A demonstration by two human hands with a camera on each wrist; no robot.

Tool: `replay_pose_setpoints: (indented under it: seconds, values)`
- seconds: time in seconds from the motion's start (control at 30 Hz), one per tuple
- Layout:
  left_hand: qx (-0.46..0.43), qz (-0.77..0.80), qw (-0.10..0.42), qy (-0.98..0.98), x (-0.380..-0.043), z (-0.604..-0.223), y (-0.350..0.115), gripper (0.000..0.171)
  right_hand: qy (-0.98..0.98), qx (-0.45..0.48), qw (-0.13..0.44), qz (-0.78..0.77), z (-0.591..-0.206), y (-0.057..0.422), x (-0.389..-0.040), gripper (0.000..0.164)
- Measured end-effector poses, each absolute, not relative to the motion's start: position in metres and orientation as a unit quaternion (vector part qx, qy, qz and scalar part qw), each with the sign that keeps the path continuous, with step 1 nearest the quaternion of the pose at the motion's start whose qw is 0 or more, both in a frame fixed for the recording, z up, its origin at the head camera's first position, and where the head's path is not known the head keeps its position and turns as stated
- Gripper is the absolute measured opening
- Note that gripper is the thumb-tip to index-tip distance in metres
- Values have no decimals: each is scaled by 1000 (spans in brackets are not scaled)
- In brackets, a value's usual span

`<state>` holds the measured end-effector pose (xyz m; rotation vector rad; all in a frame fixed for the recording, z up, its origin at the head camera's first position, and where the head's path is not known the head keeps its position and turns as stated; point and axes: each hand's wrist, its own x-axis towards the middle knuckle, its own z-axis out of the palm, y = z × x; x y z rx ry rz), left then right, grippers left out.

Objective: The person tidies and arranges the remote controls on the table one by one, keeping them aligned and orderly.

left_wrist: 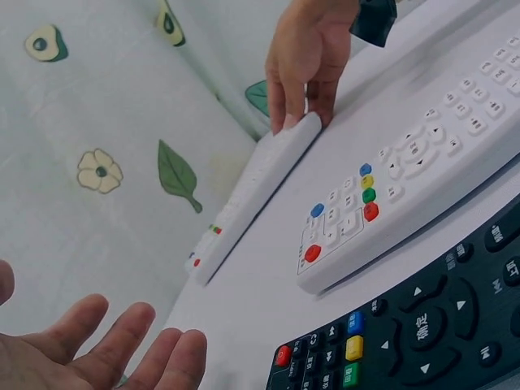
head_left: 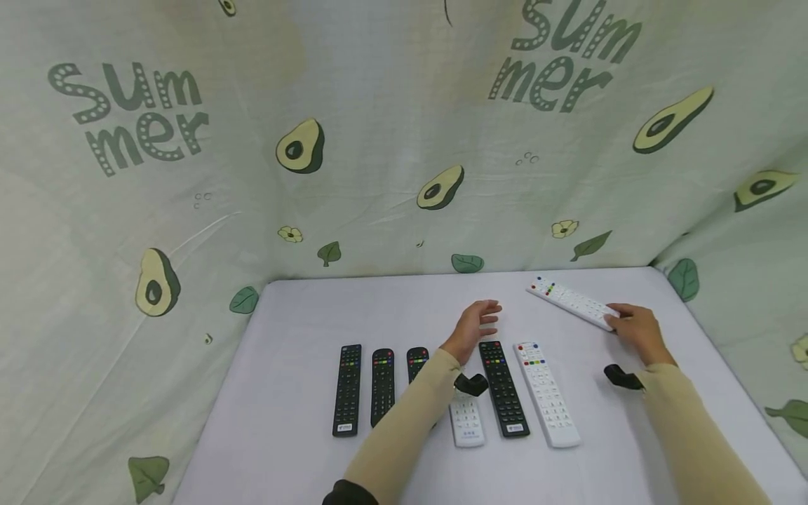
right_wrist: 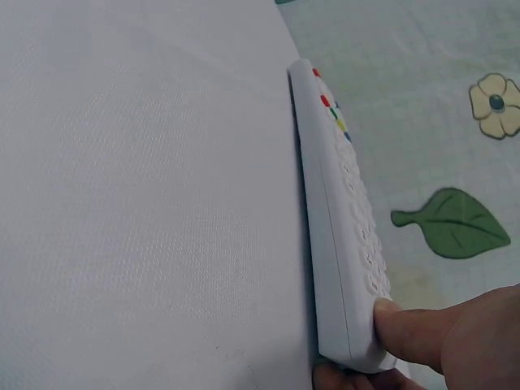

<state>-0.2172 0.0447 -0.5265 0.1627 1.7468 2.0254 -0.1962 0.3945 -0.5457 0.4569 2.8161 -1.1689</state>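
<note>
My right hand (head_left: 639, 331) pinches the near end of a white remote control (head_left: 571, 301) at the back right of the table. In the right wrist view the thumb (right_wrist: 410, 329) presses its button side while fingers curl under the end. The remote lies slanted, its coloured buttons pointing to the far left. My left hand (head_left: 470, 328) holds nothing, its fingers spread apart above the table. Just beside it is the top of a black remote (head_left: 503, 389), with another white remote (head_left: 546, 393) to the right of that one.
Farther left in the same row lie a black remote (head_left: 347, 389), a second black one (head_left: 382, 386) and a third (head_left: 416, 359), partly under my left sleeve. A smaller white remote (head_left: 467, 422) is half covered by the wrist strap. A printed curtain (head_left: 379, 231) hangs behind the white table (head_left: 284, 421).
</note>
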Motion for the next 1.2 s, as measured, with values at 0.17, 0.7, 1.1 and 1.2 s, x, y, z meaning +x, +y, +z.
replay_pose_setpoints:
  seconds: [0.17,0.7,1.1,1.2]
  values:
    - [45,714,225,662,-224,-525,49,56,914,132,34,-383,-547,392,-197,51]
    - [25,643,213,736,-234,-532,52,53,919,104,62,-374,-544,373,-198,49]
    - [24,620,228,751,-236,-538,54,55,920,94,70,-373,-543,359,-199,47]
    - [27,612,232,755,-235,-538,55,56,922,90,72,-371,-544,358,-199,46]
